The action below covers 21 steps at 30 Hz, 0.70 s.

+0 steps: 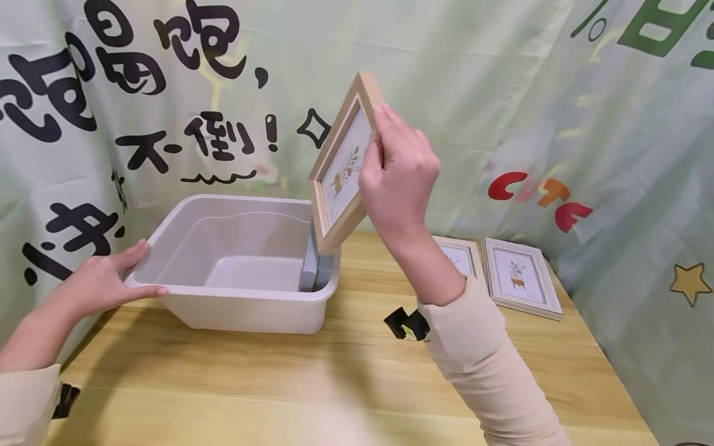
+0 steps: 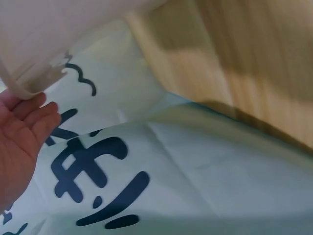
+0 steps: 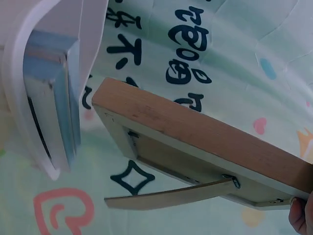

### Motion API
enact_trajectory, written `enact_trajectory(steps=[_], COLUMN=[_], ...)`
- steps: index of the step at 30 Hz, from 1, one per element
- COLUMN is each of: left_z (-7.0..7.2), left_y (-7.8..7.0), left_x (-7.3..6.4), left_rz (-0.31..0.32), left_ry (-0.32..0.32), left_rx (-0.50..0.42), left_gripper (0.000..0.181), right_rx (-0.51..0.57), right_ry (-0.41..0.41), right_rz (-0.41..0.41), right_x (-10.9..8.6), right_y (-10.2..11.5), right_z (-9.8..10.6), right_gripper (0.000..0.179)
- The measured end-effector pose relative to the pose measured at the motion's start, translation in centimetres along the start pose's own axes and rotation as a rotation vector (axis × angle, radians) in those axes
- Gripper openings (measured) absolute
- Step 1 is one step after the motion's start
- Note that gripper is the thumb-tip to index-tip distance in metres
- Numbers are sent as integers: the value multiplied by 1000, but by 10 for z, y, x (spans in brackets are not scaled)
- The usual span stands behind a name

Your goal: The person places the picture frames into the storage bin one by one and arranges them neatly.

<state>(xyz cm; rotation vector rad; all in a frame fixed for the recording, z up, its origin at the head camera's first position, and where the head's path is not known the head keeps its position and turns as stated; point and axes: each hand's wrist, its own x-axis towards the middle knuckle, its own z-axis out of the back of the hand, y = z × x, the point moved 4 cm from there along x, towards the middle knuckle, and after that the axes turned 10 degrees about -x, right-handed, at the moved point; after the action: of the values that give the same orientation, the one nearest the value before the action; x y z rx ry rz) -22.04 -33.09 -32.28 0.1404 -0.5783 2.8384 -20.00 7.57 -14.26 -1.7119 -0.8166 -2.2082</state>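
Observation:
My right hand point(image 1: 403, 170) grips a wooden picture frame point(image 1: 329, 232) by its upper right edge, with the thumb on the front side. The frame is tilted in the air over the right end of a pale plastic basin point(image 1: 251, 310); its plant picture faces left. In the right wrist view its back shows, with a support leg point(image 3: 171, 195) swung out. Grey-blue frames point(image 3: 66, 98) stand on edge inside the basin against its right wall. My left hand point(image 1: 100, 282) holds the basin's near left corner by the rim, fingers beneath the lip in the left wrist view.
Two more picture frames lie on the wooden table point(image 1: 390, 384) at the right: a white one point(image 1: 524, 275) and a light wooden one point(image 1: 460, 254), partly hidden behind my right forearm. A printed fabric curtain point(image 1: 446, 74) encloses the back and sides.

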Motion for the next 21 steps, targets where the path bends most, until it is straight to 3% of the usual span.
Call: enact_trajectory(steps=[4,10,15,21], left_z=[2,3,1,0], left_y=[-1,-3,-2,-1], left_x=[1,4,3,2], left_rz=[-5,-32,-15,-8], left_ry=[28,21,32,21], left_rx=[31,55,62,52], left_gripper=[100,101,103,102], right_rx=[5,14,34,19], right_ry=[-3,-2,19,-15], right_rz=[2,-14,-24,33], right_x=[-4,-12,-22,-36], right_y=[5,9,16,26], right_z=[-7,-16,-29,-42], right_gripper=[27,27,28,26])
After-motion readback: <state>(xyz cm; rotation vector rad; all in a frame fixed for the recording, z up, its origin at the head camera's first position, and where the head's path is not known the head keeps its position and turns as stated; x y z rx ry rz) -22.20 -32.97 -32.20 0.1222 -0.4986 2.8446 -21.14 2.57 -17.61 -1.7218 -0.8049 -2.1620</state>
